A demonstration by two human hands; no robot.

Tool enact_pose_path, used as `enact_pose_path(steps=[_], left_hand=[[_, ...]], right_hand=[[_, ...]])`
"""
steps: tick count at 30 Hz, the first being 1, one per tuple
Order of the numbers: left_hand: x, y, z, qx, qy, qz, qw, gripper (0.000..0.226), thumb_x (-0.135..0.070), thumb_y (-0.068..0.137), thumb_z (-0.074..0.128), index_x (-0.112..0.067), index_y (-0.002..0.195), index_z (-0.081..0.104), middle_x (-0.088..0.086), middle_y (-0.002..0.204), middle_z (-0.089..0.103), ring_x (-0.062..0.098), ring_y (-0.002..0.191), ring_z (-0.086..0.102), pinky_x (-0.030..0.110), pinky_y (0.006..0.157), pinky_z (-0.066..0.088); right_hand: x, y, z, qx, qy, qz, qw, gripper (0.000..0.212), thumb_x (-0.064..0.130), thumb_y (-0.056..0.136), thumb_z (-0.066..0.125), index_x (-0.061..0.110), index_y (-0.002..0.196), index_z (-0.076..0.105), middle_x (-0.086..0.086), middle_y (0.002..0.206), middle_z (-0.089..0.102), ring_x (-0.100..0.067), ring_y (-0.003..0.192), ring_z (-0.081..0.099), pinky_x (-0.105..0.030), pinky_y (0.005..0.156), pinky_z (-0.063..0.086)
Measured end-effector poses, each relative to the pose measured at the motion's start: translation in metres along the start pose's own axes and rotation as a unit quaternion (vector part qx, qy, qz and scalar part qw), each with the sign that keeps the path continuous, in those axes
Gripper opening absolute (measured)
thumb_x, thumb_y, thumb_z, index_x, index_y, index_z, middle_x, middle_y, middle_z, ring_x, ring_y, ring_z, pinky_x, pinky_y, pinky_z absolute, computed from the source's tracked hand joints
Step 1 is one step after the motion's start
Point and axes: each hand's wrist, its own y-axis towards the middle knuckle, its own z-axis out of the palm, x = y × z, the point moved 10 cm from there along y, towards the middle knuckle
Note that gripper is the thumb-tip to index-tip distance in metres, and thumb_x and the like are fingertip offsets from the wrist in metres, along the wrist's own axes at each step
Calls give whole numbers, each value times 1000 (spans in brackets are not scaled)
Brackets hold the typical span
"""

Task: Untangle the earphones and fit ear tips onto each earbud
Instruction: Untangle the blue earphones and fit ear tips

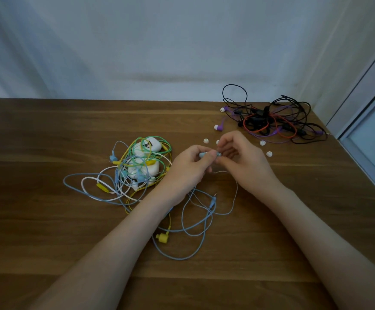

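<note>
My left hand [187, 168] pinches a light blue earbud [203, 155] above the table's middle. My right hand [242, 159] meets it from the right, fingertips pinched at the earbud's tip; what they hold is hidden. The blue cable [183, 222] loops down from my hands toward the table's front, ending in a jack plug [213, 198]. A tangle of blue, yellow, green and white earphones [133, 173] lies to the left. Loose white ear tips lie behind my hands: one [206, 140] at the left, two [262, 143] [269, 153] at the right.
A second tangle of black, purple and red earphones [271, 121] sits at the back right; its purple earbuds [219, 127] carry white tips. White cases [145, 146] lie under the left tangle. A yellow plug [162, 238] rests near my left forearm. The table's right edge [365, 173] slants close by.
</note>
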Motion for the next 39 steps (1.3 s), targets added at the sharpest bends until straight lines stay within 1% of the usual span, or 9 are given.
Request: enact_pose_path(steps=[5, 9, 11, 14, 20, 23, 27, 34, 39], left_hand=[[-3, -2, 3, 11, -9, 11, 1000, 9, -19, 97, 54, -16, 96, 63, -4, 67, 62, 5, 48, 44, 16, 42, 34], [-5, -2, 2, 7, -13, 9, 1000, 11, -17, 95, 57, -20, 84, 58, -5, 68, 64, 5, 47, 41, 15, 42, 33], [-4, -3, 2, 8, -24, 0, 1000, 10, -18, 95, 57, -19, 85, 57, -4, 73, 67, 6, 48, 41, 15, 42, 33], [-3, -3, 3, 8, -27, -7, 1000, 7, -18, 96, 55, -16, 89, 56, -1, 82, 71, 6, 47, 40, 16, 43, 33], [-2, -1, 1, 4, -1, -4, 1000, 5, -17, 95, 57, -21, 97, 58, -7, 67, 63, 6, 49, 40, 18, 46, 32], [-3, -2, 3, 11, 6, 5, 1000, 11, -18, 95, 56, -24, 101, 63, -8, 65, 61, 4, 49, 40, 17, 46, 32], [-6, -4, 1, -9, -49, 2, 999, 7, -17, 97, 54, -16, 97, 60, -3, 69, 63, 8, 47, 39, 17, 42, 31], [-11, -6, -2, -25, -111, 17, 993, 7, -12, 97, 51, -9, 96, 57, -6, 69, 67, 9, 48, 39, 17, 42, 28], [-10, -5, 0, -14, -106, 12, 994, 8, -13, 97, 51, -11, 98, 58, 5, 75, 54, 6, 48, 43, 19, 43, 30]], right_hand=[[-2, 3, -5, 6, 22, -23, 999, 38, 0, 88, 60, 18, 118, 46, 12, 98, 65, 0, 99, 61, -17, 88, 45], [-23, 7, -24, -89, -187, 20, 978, 36, 13, 93, 55, 18, 128, 49, 6, 113, 59, -12, 110, 52, -29, 98, 26], [-38, 8, -27, -93, -271, 71, 956, 30, 20, 95, 52, 20, 124, 55, 2, 121, 56, -17, 119, 42, -29, 95, 18], [-42, 7, -21, -84, -309, 60, 946, 18, 21, 93, 55, 19, 106, 66, 2, 116, 54, -19, 117, 38, -32, 94, 16], [-39, 7, -19, -91, -321, 45, 942, 13, 13, 91, 57, 16, 98, 67, -1, 104, 56, -24, 110, 43, -34, 90, 18], [-29, 5, -26, -119, -247, 36, 961, 12, 14, 94, 55, 18, 98, 65, 6, 97, 53, -16, 101, 42, -28, 83, 20], [-16, -2, -20, -112, 5, 65, 991, 12, 9, 92, 56, 20, 96, 61, 10, 91, 58, 1, 86, 53, -9, 75, 39], [-28, -13, 1, -85, 240, 184, 949, 13, 5, 93, 56, 17, 93, 60, -3, 87, 69, -4, 78, 66, -18, 70, 51], [-32, -15, 9, -61, 290, 216, 930, 15, 3, 94, 51, 11, 101, 62, -3, 88, 71, -4, 79, 66, -16, 69, 50]])
